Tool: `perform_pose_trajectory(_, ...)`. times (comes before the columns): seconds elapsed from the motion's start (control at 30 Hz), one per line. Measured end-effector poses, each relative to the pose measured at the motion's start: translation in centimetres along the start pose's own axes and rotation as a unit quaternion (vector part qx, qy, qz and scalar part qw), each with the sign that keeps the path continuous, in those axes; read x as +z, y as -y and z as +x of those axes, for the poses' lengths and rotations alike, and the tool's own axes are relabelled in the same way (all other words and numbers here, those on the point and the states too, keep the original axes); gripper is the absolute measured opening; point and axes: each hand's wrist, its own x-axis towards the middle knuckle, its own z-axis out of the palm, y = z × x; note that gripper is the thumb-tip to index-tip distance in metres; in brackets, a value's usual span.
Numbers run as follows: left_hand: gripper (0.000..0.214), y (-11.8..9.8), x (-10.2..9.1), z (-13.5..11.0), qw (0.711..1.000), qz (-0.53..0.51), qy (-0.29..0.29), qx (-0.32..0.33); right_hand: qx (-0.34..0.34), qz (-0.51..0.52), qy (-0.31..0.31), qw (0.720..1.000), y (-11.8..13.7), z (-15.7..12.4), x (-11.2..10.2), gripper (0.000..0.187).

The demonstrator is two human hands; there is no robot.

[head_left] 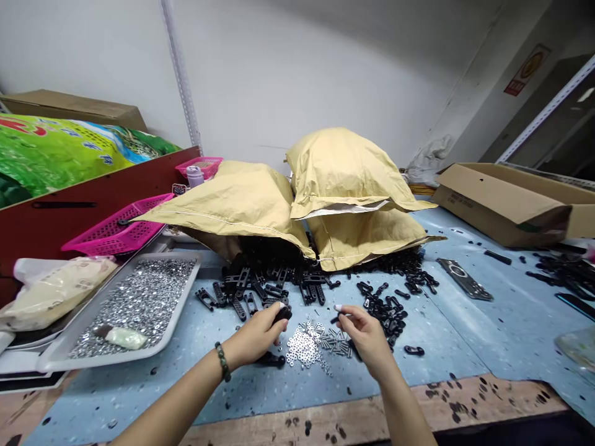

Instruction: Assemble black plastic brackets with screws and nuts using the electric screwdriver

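Rings (302,348) and screws (338,342) lie heaped centrally on the desk (242,391), presumably to shorten each reach, while the left hand (258,335) wraps its grip around a black part (283,314) and the right hand (365,336) pinches a small dark piece (334,319) near the screws.

Wall (288,80), pale grey-white, across the rear. Post (179,74), perforated, light-coloured, before the wall at left. Rail (548,111), perforated, slanting, at right beside a darker corner. Sign (527,69), red and yellow, upper right. Panel (28,235), dark red, along the left side. Counter (465,341), blue-covered; front edge (506,402), brownish, dark-spotted. Light: brighter at left, dim at upper right
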Motion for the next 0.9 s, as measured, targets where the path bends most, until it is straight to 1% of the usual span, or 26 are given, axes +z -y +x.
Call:
perform_pose_trajectory(0.07, 0.019, -0.6, -0.1, -0.4, 1.000, -0.010, -0.005, 0.014, -0.012, 0.118, 0.028, 0.993, 2.5, -0.2, 1.6, 0.030)
perform_pose_trajectory(0.13, 0.018, -1.0, -0.3, -0.8, 0.999, -0.013, -0.018, 0.030, -0.012, 0.262, 0.068, 0.963, 4.6, -0.4, 3.3, 0.028)
perform_pose_trajectory(0.17, 0.019, -1.2, -0.5, -0.9, 0.999, -0.007, -0.026, 0.038, -0.012, 0.314, 0.085, 0.946, 5.4, -0.4, 4.1, 0.026)
perform_pose_trajectory(0.2, 0.019, -1.3, -0.6, -1.1, 0.998, 0.002, -0.033, 0.044, -0.011, 0.345, 0.094, 0.934, 6.0, -0.4, 4.8, 0.024)
perform_pose_trajectory(0.23, 0.019, -1.3, -0.7, -1.3, 0.998, 0.015, -0.040, 0.048, -0.015, 0.350, 0.095, 0.932, 6.5, -0.4, 5.3, 0.021)
perform_pose_trajectory(0.37, 0.022, -1.1, -1.0, -1.8, 0.995, 0.065, -0.066, 0.046, -0.057, 0.291, 0.057, 0.953, 6.7, -0.4, 6.5, 0.012)
perform_pose_trajectory(0.43, 0.024, -0.8, -1.1, -1.9, 0.993, 0.083, -0.075, 0.045, -0.079, 0.248, 0.044, 0.965, 6.4, -0.5, 6.9, 0.011)
perform_pose_trajectory(0.5, 0.025, -0.3, -1.3, -1.8, 0.991, 0.098, -0.077, 0.039, -0.084, 0.216, 0.047, 0.972, 5.9, -0.6, 7.2, 0.014)
perform_pose_trajectory(0.6, 0.022, 1.1, -2.1, -1.6, 0.991, 0.109, -0.078, 0.017, -0.095, 0.071, 0.073, 0.990, 4.9, -1.1, 8.0, 0.015)
perform_pose_trajectory(0.67, 0.020, 2.2, -2.6, -1.3, 0.991, 0.106, -0.080, 0.000, -0.101, -0.040, 0.089, 0.990, 4.3, -1.5, 8.5, 0.007)
perform_pose_trajectory(0.7, 0.021, 2.7, -2.8, -1.1, 0.992, 0.103, -0.077, -0.006, -0.103, -0.075, 0.095, 0.987, 4.1, -1.7, 8.8, 0.006)
perform_pose_trajectory(0.8, 0.020, 3.6, -2.5, -0.4, 0.995, 0.093, -0.043, 0.005, -0.103, -0.123, 0.103, 0.982, 3.6, -2.0, 9.1, 0.016)
perform_pose_trajectory(0.9, 0.017, 3.6, -1.3, 0.2, 0.995, 0.092, 0.000, 0.040, -0.097, -0.153, 0.104, 0.978, 3.2, -1.8, 8.2, 0.015)
